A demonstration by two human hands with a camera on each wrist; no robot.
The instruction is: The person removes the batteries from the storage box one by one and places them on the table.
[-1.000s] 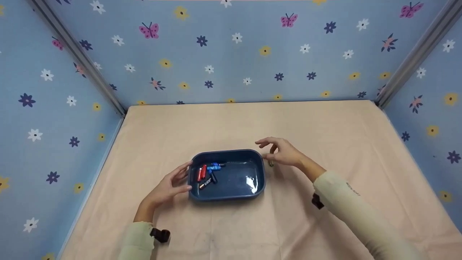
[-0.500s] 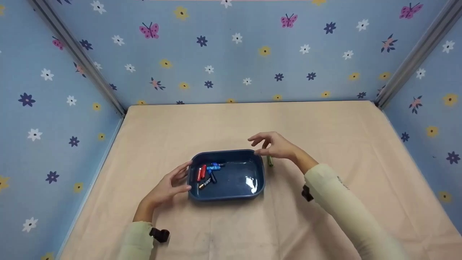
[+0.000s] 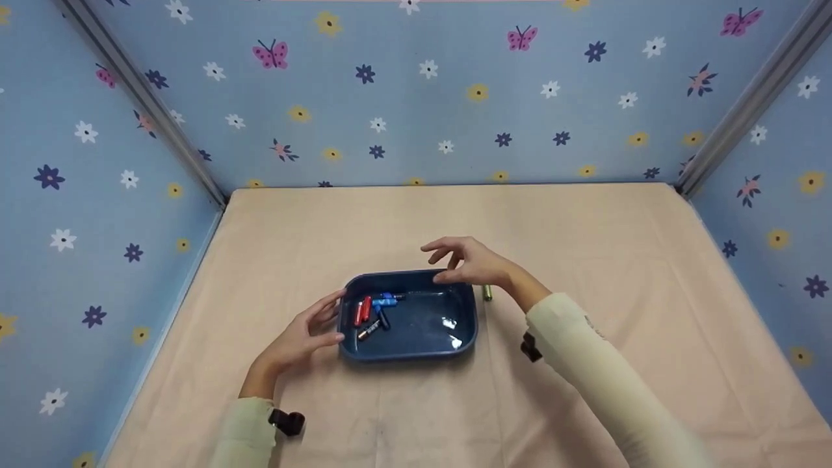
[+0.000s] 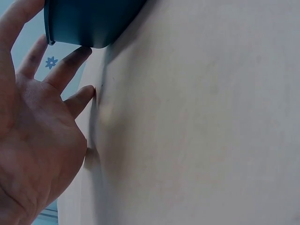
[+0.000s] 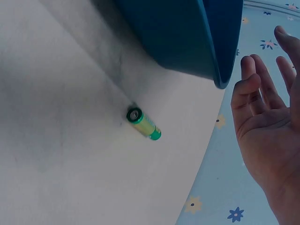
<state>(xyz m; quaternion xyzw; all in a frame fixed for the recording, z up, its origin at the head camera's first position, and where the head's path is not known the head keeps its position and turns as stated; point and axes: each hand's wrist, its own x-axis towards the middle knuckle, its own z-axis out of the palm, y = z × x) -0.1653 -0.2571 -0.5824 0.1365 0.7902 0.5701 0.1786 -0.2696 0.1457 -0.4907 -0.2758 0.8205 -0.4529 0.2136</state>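
A dark blue rectangular tray (image 3: pixel 422 355) holds several batteries, among them two red ones, blue ones (image 3: pixel 385 302) and a black one with a copper end (image 3: pixel 369 330), grouped in its left part. My left hand (image 3: pixel 296 341) rests its spread fingers against the tray's left side; the left wrist view shows fingertips at the tray wall (image 4: pixel 89 28). My right hand (image 3: pixel 481 262), fingers loosely bent and holding nothing, hovers over the tray's back right corner. A green battery (image 3: pixel 487 293) lies on the cloth just right of the tray, also plain in the right wrist view (image 5: pixel 146 124).
A pale cloth (image 3: pixel 325 227) with creases covers the table. Blue walls (image 3: pixel 416 97) with flowers and butterflies stand behind and at both sides, joined by grey corner posts. A dark device is strapped at each wrist.
My right hand has moved left, from beside the green battery to above the tray's back right part, uncovering more of that battery. My left hand and the tray have stayed put.
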